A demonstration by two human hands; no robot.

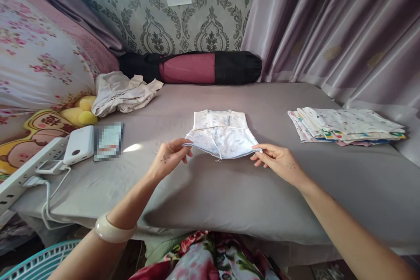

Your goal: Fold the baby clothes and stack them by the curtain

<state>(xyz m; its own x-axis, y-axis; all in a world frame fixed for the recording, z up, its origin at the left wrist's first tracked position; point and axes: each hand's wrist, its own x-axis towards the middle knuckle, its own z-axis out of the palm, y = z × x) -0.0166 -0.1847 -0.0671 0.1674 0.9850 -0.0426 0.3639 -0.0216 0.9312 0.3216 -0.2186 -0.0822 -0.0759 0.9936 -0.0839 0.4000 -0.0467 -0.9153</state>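
A small white baby garment (221, 133) with a faint blue print lies partly folded in the middle of the grey bed sheet (229, 192). My left hand (169, 157) pinches its near left corner between thumb and fingers. My right hand (278, 159) pinches the near right corner. The near edge is lifted a little off the sheet between the two hands. A pale bangle (113, 229) sits on my left forearm.
A stack of folded printed cloths (344, 126) lies at the right. A crumpled beige garment (123, 92) lies at the back left, by a black and red bolster (193, 68). A white power bank (79, 144), a card and a power strip (29, 166) sit at the left edge.
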